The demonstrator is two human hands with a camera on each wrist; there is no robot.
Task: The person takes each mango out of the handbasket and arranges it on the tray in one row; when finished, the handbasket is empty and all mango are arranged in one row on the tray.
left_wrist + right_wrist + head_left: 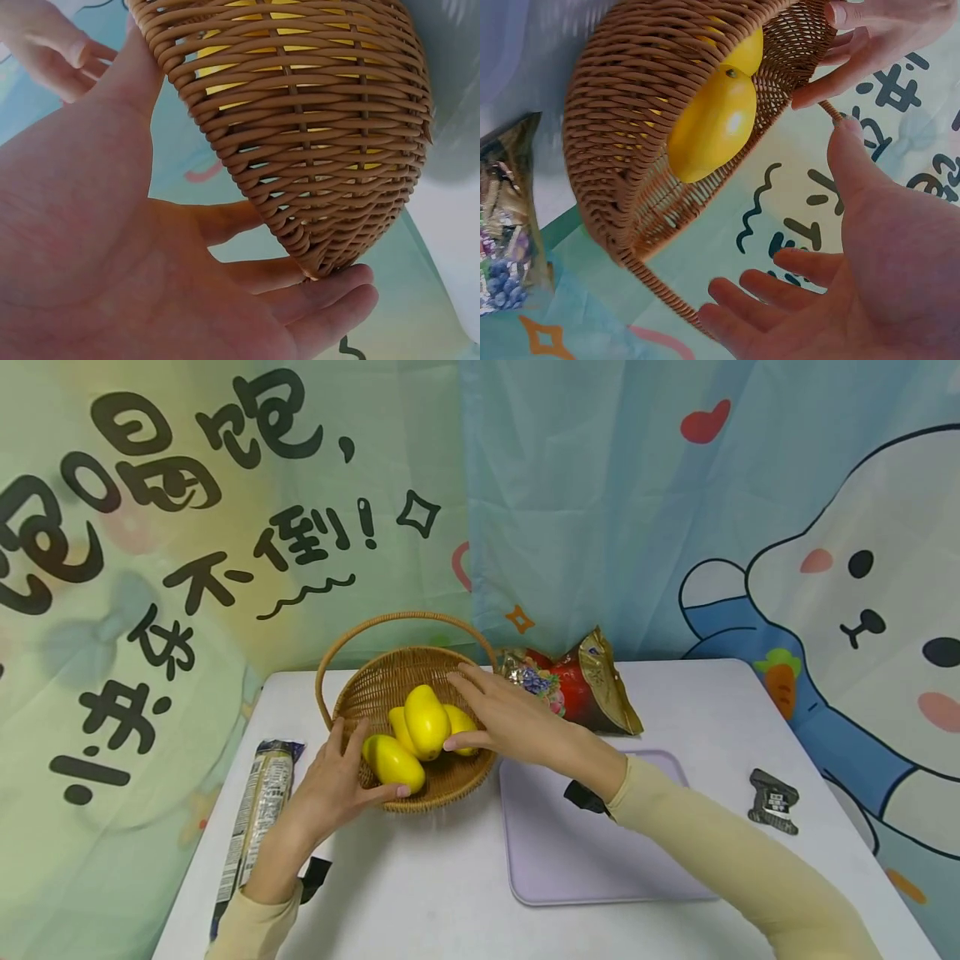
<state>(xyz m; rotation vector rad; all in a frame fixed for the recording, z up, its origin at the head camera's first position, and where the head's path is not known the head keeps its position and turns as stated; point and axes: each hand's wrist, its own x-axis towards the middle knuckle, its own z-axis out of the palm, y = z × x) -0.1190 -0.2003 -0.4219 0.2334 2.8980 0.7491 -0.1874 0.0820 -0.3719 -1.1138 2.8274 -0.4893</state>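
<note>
A wicker basket (438,802) with a tall arched handle (405,617) stands at the table's back left. Several yellow mangoes (426,722) lie inside it, one propped on top of the others. My left hand (330,785) is spread at the basket's left end, its thumb across the front rim. In the left wrist view, its long fingers (232,221) reach the basket's pointed end. Over the right side of the basket stretches my right hand (498,714), thumb near the top mango. The right wrist view shows its fingers (742,307) spread, holding nothing.
Behind my right hand lies a red and gold snack bag (585,685). A lilac tray (600,860) lies right of the basket, with a small black packet (774,802) farther right. A long silver package (258,810) lies along the table's left edge. Printed curtains hang behind.
</note>
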